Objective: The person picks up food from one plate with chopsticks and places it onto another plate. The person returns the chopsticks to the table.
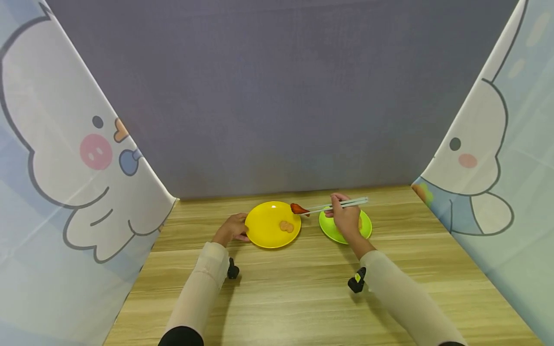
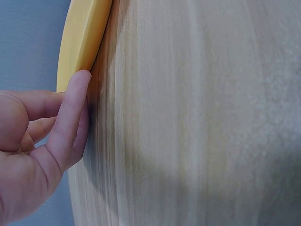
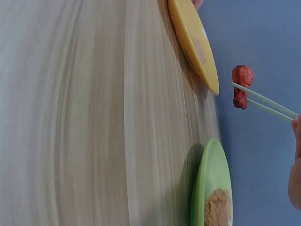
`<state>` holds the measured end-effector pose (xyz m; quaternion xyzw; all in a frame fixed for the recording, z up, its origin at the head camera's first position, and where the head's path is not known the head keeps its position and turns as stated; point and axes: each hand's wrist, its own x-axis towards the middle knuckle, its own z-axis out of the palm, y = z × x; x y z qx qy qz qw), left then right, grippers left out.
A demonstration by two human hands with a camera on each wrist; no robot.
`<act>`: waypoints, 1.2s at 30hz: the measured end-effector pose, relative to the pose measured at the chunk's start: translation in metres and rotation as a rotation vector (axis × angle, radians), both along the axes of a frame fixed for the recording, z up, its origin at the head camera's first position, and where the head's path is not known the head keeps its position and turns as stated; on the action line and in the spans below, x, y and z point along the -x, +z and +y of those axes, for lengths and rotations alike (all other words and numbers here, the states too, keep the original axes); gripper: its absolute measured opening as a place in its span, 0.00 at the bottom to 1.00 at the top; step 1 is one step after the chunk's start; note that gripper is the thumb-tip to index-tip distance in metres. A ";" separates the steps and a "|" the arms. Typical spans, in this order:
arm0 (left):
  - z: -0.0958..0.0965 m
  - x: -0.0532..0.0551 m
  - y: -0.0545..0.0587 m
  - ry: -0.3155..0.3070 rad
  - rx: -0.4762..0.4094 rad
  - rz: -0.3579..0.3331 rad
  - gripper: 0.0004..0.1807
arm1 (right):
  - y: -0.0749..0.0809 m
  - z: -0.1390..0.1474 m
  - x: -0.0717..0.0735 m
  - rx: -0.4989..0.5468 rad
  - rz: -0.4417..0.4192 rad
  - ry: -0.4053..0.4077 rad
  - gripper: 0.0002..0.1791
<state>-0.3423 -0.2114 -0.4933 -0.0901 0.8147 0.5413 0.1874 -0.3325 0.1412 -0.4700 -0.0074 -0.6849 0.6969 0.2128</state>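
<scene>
My left hand [image 1: 235, 227] holds the left rim of a yellow plate [image 1: 265, 222], thumb and fingers at its edge in the left wrist view. A small tan, lobed food piece [image 1: 286, 226] lies on that plate. With my right hand [image 1: 345, 220] I grip a pair of pale chopsticks [image 1: 356, 202]. Between their tips hangs a reddish-brown drumstick-like piece [image 3: 242, 75], raised near the yellow plate's right rim. Below my right hand stands a green plate [image 1: 331, 231]. A brown, rough-surfaced food piece [image 3: 217, 207] lies on it, partly hidden by the hand in the head view.
Both plates stand toward the back of a wood-grain table [image 1: 285, 298]. A grey cloth wall [image 1: 285, 105] rises behind it. Printed cartoon sheets [image 1: 52, 144] hang at both sides. A black wrist device [image 1: 357, 281] sits by the right sleeve.
</scene>
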 end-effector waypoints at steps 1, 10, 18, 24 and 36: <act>0.000 0.000 0.000 0.000 0.000 0.000 0.39 | -0.001 -0.002 0.000 0.004 -0.003 0.002 0.15; 0.001 0.000 0.004 -0.005 0.009 -0.005 0.39 | -0.004 -0.022 0.002 -0.002 -0.001 0.002 0.14; 0.000 0.000 0.003 -0.002 0.013 -0.009 0.38 | -0.011 -0.038 0.004 -0.014 -0.003 0.010 0.13; 0.001 -0.001 0.002 0.000 0.010 -0.009 0.38 | -0.017 -0.043 0.004 -0.018 -0.004 0.031 0.15; 0.001 -0.001 0.003 0.000 0.000 -0.012 0.38 | 0.004 -0.053 -0.018 -0.041 0.005 0.037 0.12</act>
